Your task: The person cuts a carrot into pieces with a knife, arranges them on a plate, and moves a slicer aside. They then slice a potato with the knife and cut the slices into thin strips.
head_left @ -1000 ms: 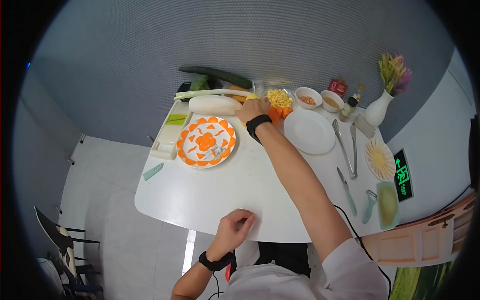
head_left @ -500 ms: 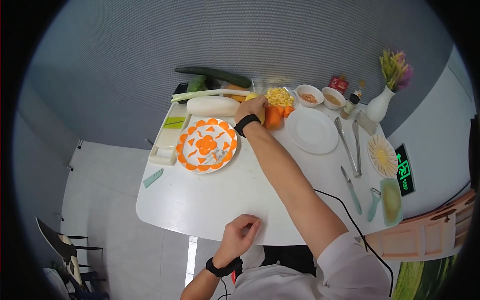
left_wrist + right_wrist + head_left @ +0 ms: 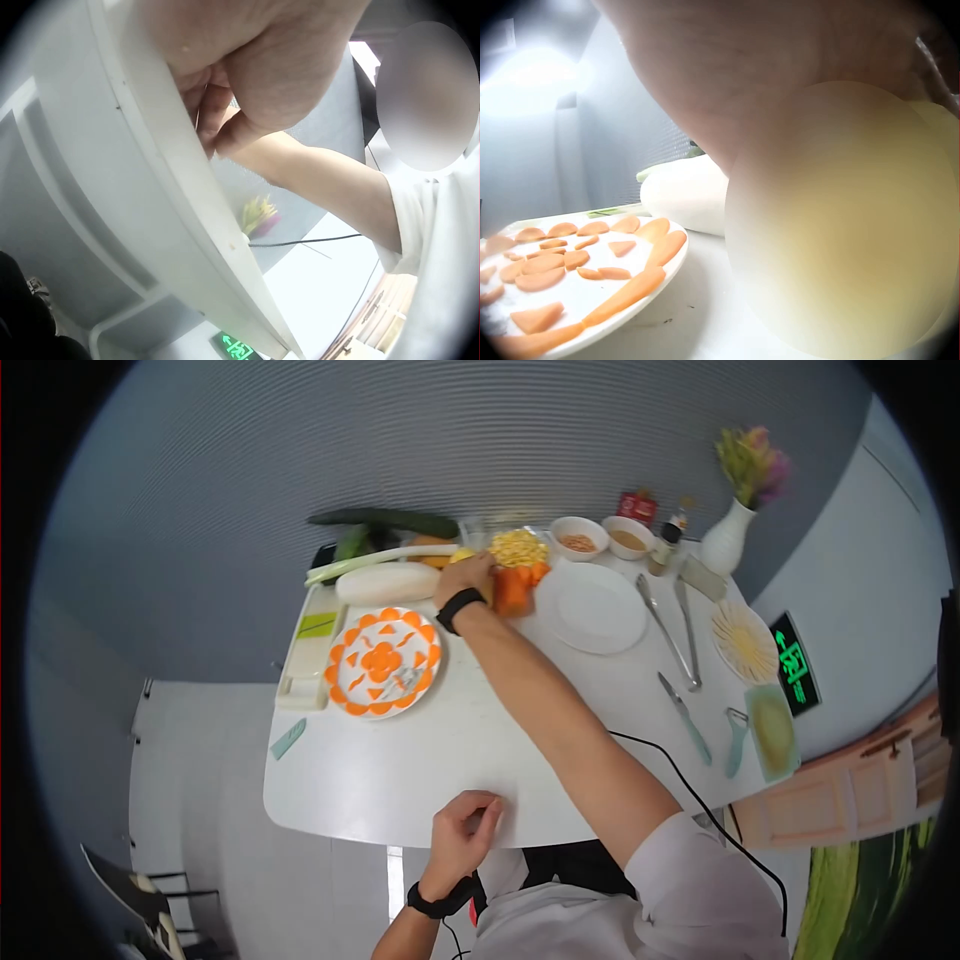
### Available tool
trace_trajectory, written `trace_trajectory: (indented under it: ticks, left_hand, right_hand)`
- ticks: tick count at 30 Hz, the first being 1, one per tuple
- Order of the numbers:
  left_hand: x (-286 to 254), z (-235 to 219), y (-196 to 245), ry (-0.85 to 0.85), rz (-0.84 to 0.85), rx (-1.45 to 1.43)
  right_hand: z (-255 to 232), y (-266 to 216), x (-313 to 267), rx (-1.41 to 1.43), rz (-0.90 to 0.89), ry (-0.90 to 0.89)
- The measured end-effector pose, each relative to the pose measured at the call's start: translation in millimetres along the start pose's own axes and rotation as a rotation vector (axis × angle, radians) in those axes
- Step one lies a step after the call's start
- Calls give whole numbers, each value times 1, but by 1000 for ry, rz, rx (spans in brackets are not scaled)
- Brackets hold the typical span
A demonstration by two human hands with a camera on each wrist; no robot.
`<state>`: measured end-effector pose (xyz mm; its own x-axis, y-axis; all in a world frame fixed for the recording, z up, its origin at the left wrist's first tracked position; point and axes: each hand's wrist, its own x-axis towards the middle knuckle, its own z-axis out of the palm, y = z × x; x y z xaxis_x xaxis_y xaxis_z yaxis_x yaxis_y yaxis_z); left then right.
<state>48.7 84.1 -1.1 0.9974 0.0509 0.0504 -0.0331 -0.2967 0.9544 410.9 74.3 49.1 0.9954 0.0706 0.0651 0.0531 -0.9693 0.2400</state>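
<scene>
My right hand [image 3: 463, 577] reaches to the back of the table, between a white radish [image 3: 388, 583] and orange carrot chunks [image 3: 512, 592]. A large, smooth, pale yellow thing [image 3: 900, 225], blurred in the right wrist view, lies close under its palm. The fingertips are hidden, so I cannot tell whether they grip anything. A yellow piece [image 3: 462, 554] shows just behind the knuckles. In front stands a white plate [image 3: 592, 300] patterned with cut carrot pieces [image 3: 381, 660]. At the table's front edge my left hand [image 3: 462, 835] rests with loosely curled fingers, holding nothing.
A leek [image 3: 350, 567] and a cucumber [image 3: 385, 520] lie at the back. Corn kernels [image 3: 518, 547], small bowls [image 3: 579, 538] and a white plate [image 3: 590, 608] stand right of the hand. Tongs [image 3: 670, 635], a knife [image 3: 685, 718] and a peeler [image 3: 737, 740] lie farther right.
The head view has swung, so the table things sit farther left. My right hand stays at the back, slightly nearer the carrot-patterned plate. The left hand keeps its place at the front edge.
</scene>
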Motion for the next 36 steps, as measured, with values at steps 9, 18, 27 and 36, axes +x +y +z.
trace_trajectory:
  ticks: [9,18,27,36]
  left_hand:
    - [-1,3,-10,17,49,-96]
    - [-1,0,-10,-28,17,-108]
    - [-2,1,-10,-3,-18,-110]
    - [-4,1,-12,26,-41,-67]
  right_hand:
    - [11,34,-14,318,-122,178]
    - [5,349,-194,681,17,189]
    - [170,562,-408,638,947,38]
    - [187,549,-461,1141,1220,276]
